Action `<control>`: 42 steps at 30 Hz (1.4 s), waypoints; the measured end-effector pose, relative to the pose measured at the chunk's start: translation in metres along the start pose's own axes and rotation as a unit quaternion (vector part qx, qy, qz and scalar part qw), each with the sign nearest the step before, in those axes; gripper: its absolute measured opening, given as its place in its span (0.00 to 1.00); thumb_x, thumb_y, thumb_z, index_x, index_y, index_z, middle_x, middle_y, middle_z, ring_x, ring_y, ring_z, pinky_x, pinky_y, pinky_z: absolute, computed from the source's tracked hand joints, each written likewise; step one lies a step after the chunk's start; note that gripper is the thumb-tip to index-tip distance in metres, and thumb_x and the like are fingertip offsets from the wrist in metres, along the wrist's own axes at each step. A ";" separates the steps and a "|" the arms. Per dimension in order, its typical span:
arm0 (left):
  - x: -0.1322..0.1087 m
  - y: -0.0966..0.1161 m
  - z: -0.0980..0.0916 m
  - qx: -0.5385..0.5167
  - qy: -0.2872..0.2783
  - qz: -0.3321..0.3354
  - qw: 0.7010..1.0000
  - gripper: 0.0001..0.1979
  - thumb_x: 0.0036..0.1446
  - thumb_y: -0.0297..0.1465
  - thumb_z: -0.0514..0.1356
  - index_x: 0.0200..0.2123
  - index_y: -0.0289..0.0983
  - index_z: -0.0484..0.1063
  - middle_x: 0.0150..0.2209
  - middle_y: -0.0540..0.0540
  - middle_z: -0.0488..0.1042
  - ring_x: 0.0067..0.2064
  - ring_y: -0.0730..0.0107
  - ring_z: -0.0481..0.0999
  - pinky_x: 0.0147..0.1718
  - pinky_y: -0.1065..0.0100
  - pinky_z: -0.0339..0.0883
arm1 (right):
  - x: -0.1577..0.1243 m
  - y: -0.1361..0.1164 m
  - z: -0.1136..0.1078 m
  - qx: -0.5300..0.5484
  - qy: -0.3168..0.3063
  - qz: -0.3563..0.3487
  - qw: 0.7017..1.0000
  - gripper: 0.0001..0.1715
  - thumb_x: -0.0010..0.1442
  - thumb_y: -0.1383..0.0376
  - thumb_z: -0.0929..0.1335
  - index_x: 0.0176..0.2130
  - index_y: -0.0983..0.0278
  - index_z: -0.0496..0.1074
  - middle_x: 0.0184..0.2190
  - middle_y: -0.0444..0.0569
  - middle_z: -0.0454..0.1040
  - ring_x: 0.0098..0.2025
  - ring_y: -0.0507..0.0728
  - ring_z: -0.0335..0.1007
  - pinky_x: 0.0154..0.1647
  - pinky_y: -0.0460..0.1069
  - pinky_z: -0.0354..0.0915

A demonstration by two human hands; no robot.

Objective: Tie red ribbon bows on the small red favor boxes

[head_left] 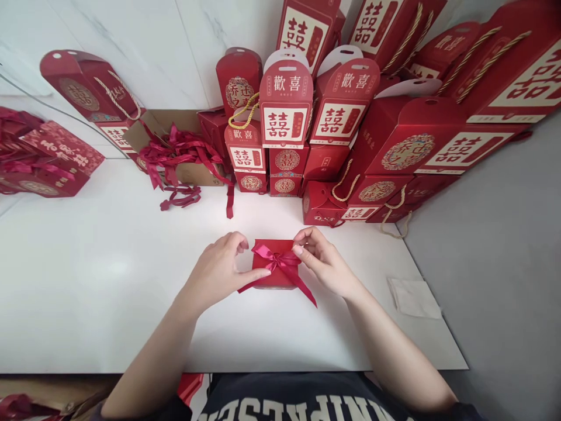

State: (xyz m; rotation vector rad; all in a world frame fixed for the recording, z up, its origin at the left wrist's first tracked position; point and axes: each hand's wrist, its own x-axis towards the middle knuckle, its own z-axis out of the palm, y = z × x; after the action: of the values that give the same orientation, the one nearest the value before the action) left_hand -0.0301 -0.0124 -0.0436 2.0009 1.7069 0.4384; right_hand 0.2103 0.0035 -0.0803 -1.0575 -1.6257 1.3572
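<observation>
A small red gift box (274, 282) lies on the white table in front of me, with a magenta ribbon bow (276, 258) tied on its top. The bow's two tails spread down to the left and right over the box's near edge. My left hand (223, 263) is at the box's left side, its thumb stretched to the bow's knot and its fingers bent, with a gap between them and the thumb. At the right side, my right hand (322, 260) pinches the bow's right loop between thumb and fingers.
Behind stand stacked red gift boxes (337, 105) with rope handles. A cardboard box (193, 174) of magenta ribbons is at the back left, some ribbons (182, 197) spilling out. More red boxes (56, 158) lie far left. A white tissue (414, 297) rests near the right edge.
</observation>
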 end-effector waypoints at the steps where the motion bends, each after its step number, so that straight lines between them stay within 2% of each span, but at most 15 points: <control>1: -0.003 -0.003 0.000 0.004 -0.020 -0.019 1.000 0.22 0.46 0.52 0.64 0.33 0.40 0.70 0.35 0.49 0.74 0.34 0.64 0.71 0.33 0.67 0.60 | 0.000 0.001 -0.001 0.012 -0.002 0.013 1.000 0.14 0.63 0.54 0.66 0.42 0.59 0.62 0.35 0.44 0.69 0.30 0.51 0.64 0.30 0.47 0.61; 3: -0.006 -0.008 0.000 -0.013 -0.098 -0.058 0.993 0.22 0.51 0.52 0.60 0.24 0.38 0.71 0.26 0.49 0.73 0.27 0.67 0.69 0.28 0.67 0.57 | -0.001 0.002 -0.002 0.032 -0.021 0.028 0.999 0.17 0.60 0.56 0.70 0.44 0.59 0.62 0.35 0.43 0.68 0.26 0.49 0.60 0.28 0.46 0.60; 5: -0.007 -0.012 0.000 -0.065 -0.182 -0.085 0.978 0.25 0.54 0.52 0.58 0.19 0.38 0.72 0.20 0.49 0.71 0.23 0.70 0.66 0.25 0.68 0.54 | -0.002 0.003 -0.003 0.057 -0.042 0.034 0.997 0.18 0.58 0.58 0.71 0.44 0.59 0.63 0.36 0.43 0.68 0.24 0.47 0.57 0.26 0.46 0.58; 7: -0.005 -0.015 0.000 -0.128 -0.242 -0.088 0.958 0.25 0.55 0.51 0.57 0.20 0.37 0.74 0.20 0.49 0.72 0.23 0.71 0.65 0.24 0.68 0.54 | -0.003 0.002 -0.003 0.096 -0.064 0.044 0.992 0.16 0.59 0.58 0.71 0.43 0.59 0.63 0.37 0.43 0.68 0.22 0.46 0.57 0.23 0.45 0.58; 10: -0.001 -0.017 0.000 -0.216 -0.282 -0.063 0.933 0.22 0.57 0.48 0.59 0.23 0.36 0.77 0.24 0.46 0.76 0.26 0.71 0.69 0.27 0.69 0.58 | -0.003 0.001 -0.004 0.152 -0.096 0.065 0.982 0.15 0.61 0.56 0.69 0.44 0.58 0.62 0.34 0.43 0.68 0.23 0.48 0.61 0.19 0.44 0.56; 13: 0.003 -0.021 0.000 -0.278 -0.290 -0.048 0.915 0.19 0.58 0.44 0.59 0.25 0.35 0.78 0.26 0.45 0.78 0.29 0.69 0.72 0.30 0.69 0.62 | -0.001 0.003 -0.003 0.152 -0.085 0.048 0.983 0.14 0.61 0.58 0.69 0.43 0.59 0.63 0.30 0.41 0.66 0.26 0.50 0.61 0.25 0.45 0.59; 16: 0.006 -0.025 0.001 -0.309 -0.296 -0.037 0.903 0.18 0.58 0.42 0.60 0.26 0.35 0.78 0.28 0.45 0.79 0.30 0.69 0.73 0.31 0.69 0.64 | 0.002 0.007 -0.001 0.139 -0.060 0.020 0.988 0.12 0.61 0.60 0.70 0.42 0.60 0.64 0.29 0.40 0.64 0.28 0.50 0.59 0.30 0.46 0.58; 21: 0.010 -0.032 0.003 -0.324 -0.303 -0.026 0.896 0.15 0.59 0.40 0.60 0.29 0.34 0.79 0.31 0.44 0.80 0.30 0.72 0.73 0.30 0.71 0.65 | 0.004 0.014 0.002 0.176 -0.060 0.011 0.982 0.10 0.62 0.62 0.69 0.40 0.60 0.63 0.29 0.40 0.63 0.28 0.49 0.57 0.30 0.46 0.56; 27: 0.010 -0.034 0.005 -0.328 -0.308 -0.009 0.893 0.16 0.57 0.38 0.62 0.24 0.33 0.75 0.31 0.43 0.80 0.30 0.71 0.75 0.30 0.71 0.67 | 0.005 0.016 0.002 0.215 -0.055 0.020 0.975 0.12 0.61 0.63 0.70 0.37 0.59 0.61 0.28 0.39 0.65 0.27 0.49 0.58 0.28 0.45 0.56; 31: 0.009 -0.033 0.003 -0.300 -0.300 0.003 0.905 0.18 0.57 0.38 0.62 0.20 0.33 0.72 0.29 0.43 0.80 0.30 0.70 0.75 0.28 0.71 0.65 | 0.007 0.018 0.003 0.235 -0.055 0.015 0.970 0.14 0.60 0.63 0.71 0.36 0.59 0.60 0.27 0.38 0.65 0.25 0.48 0.57 0.27 0.45 0.55; 36: 0.010 -0.033 0.003 -0.279 -0.318 -0.010 0.906 0.18 0.57 0.41 0.61 0.23 0.33 0.75 0.29 0.44 0.80 0.32 0.69 0.76 0.30 0.71 0.66 | 0.008 0.021 0.001 0.196 -0.061 0.007 0.979 0.11 0.62 0.62 0.70 0.40 0.59 0.62 0.27 0.39 0.65 0.26 0.49 0.58 0.28 0.45 0.55; 39: 0.009 -0.038 0.002 -0.225 -0.338 -0.010 0.914 0.18 0.54 0.44 0.63 0.23 0.34 0.77 0.26 0.46 0.77 0.30 0.68 0.75 0.30 0.71 0.66 | 0.009 0.020 -0.003 0.152 -0.042 -0.018 0.987 0.11 0.63 0.60 0.68 0.45 0.58 0.64 0.33 0.43 0.69 0.31 0.51 0.62 0.32 0.47 0.58; 40: 0.008 -0.040 0.000 -0.205 -0.356 -0.006 0.912 0.18 0.52 0.44 0.64 0.25 0.34 0.78 0.26 0.47 0.77 0.30 0.68 0.75 0.30 0.71 0.67 | 0.009 0.020 -0.005 0.133 -0.021 -0.028 0.991 0.12 0.64 0.59 0.67 0.46 0.58 0.64 0.38 0.45 0.70 0.34 0.51 0.63 0.34 0.47 0.59; 42: 0.006 -0.043 -0.003 -0.172 -0.352 0.004 0.920 0.16 0.47 0.44 0.67 0.29 0.36 0.79 0.29 0.48 0.79 0.32 0.67 0.77 0.31 0.70 0.68 | 0.010 0.019 -0.011 0.089 0.027 -0.037 0.995 0.11 0.65 0.57 0.66 0.45 0.59 0.65 0.42 0.47 0.71 0.36 0.52 0.64 0.36 0.48 0.60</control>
State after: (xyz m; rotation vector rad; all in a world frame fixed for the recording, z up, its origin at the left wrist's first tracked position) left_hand -0.0667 -0.0016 -0.0649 1.6234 1.0828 -0.0030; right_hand 0.2190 0.0181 -0.0966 -0.9133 -1.4614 1.3845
